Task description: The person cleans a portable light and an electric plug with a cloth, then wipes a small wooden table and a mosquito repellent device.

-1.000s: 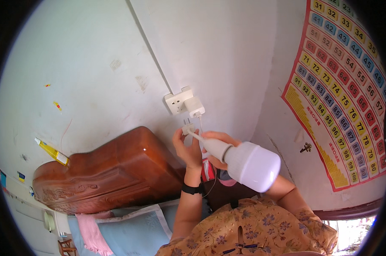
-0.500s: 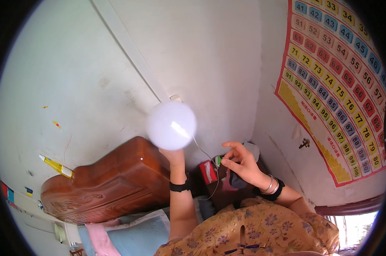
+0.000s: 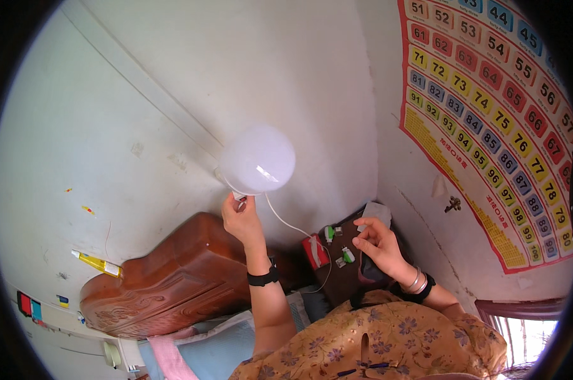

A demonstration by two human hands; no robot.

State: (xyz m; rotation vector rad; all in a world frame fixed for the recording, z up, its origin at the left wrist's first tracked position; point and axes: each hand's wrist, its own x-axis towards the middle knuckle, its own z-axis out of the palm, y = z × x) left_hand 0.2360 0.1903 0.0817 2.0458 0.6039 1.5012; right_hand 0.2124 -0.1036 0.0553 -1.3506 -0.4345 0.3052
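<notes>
A round white globe lamp point(image 3: 259, 158) is up near the wall, in front of me. My left hand point(image 3: 243, 221) grips it from below by its base, fingers and thumb pinched together. From the lamp a white cord point(image 3: 285, 220) hangs down past a bedside cabinet point(image 3: 343, 276). My right hand point(image 3: 380, 246) is raised over that cabinet, fingers loosely curved and apart, with nothing in it. Beneath and beside it lie small green-and-white items point(image 3: 345, 257) and a red box point(image 3: 315, 251).
A carved wooden headboard point(image 3: 166, 272) stands against the wall at left, above a bed with blue bedding point(image 3: 223, 351). A yellow tube point(image 3: 96, 263) is at the headboard's left end. A colourful number chart point(image 3: 489, 139) hangs on the right wall. A whitish bag point(image 3: 373, 216) rests on the cabinet.
The lamp has risen slightly and tilted, so its base and my left fingers now show. My right hand has shifted a little right and down, uncovering the green-and-white items. The view has turned slightly.
</notes>
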